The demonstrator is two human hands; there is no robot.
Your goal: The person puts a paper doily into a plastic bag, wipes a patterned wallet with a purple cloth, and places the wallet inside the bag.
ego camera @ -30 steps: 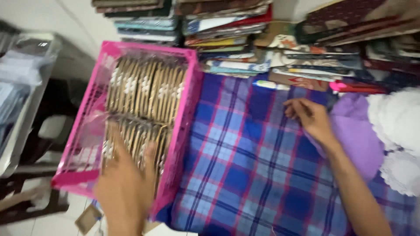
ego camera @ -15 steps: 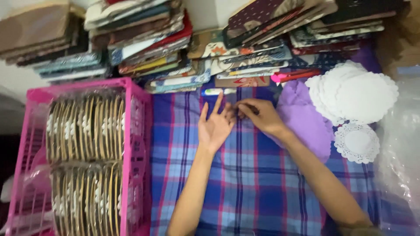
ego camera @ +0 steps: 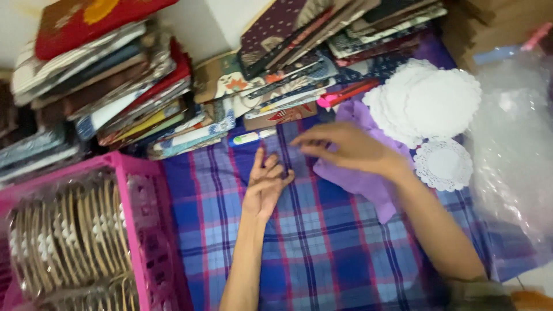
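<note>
A blue plaid cloth (ego camera: 322,242) covers the surface — a pink crate (ego camera: 147,230) at its left edge, purple fabric (ego camera: 360,175) and white doilies (ego camera: 429,103) toward its right. On it, the left hand (ego camera: 265,184) lies palm-up, fingers loose; the right hand (ego camera: 345,148) hovers just beside, grip unclear — blurred.

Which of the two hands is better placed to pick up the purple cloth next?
Right, most likely. The right hand hovers at the purple cloth's edge, its wrist across it. The left hand lies palm up on the plaid cloth, apart from the purple cloth.
</note>
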